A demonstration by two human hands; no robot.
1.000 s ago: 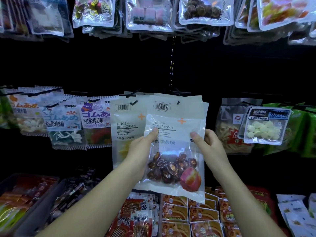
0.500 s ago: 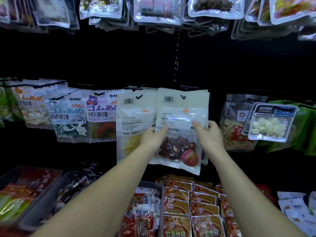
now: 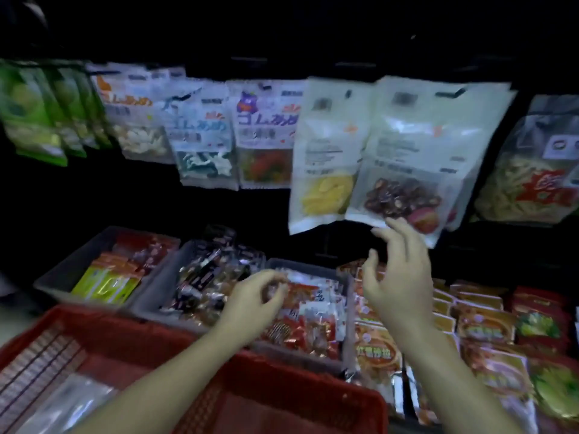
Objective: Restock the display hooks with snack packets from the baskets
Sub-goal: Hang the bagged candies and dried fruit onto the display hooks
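A white packet of dark dried fruit [image 3: 416,158] hangs from a display hook [image 3: 448,93] at the upper right, next to a white packet of yellow fruit slices [image 3: 326,151]. My right hand [image 3: 401,274] is just below the dark-fruit packet with fingers spread, holding nothing. My left hand [image 3: 253,302] is lower and to the left, above a grey bin of red snack packets [image 3: 310,308], fingers loosely curled and empty. A red plastic basket [image 3: 250,386] fills the lower left, with a clear packet [image 3: 65,405] lying in it. The frame is blurred.
Further packets hang in a row to the left: blue-lettered gummy packets [image 3: 200,142] and green packets [image 3: 34,114]. Grey bins [image 3: 78,267] below hold yellow, red and dark wrapped snacks. Orange and red packets [image 3: 482,327] are stacked at the lower right.
Both hands have let go of the dark-fruit packet, which now hangs on its hook. The hands dropped down and the view tilted down and left, bringing the red basket into sight.
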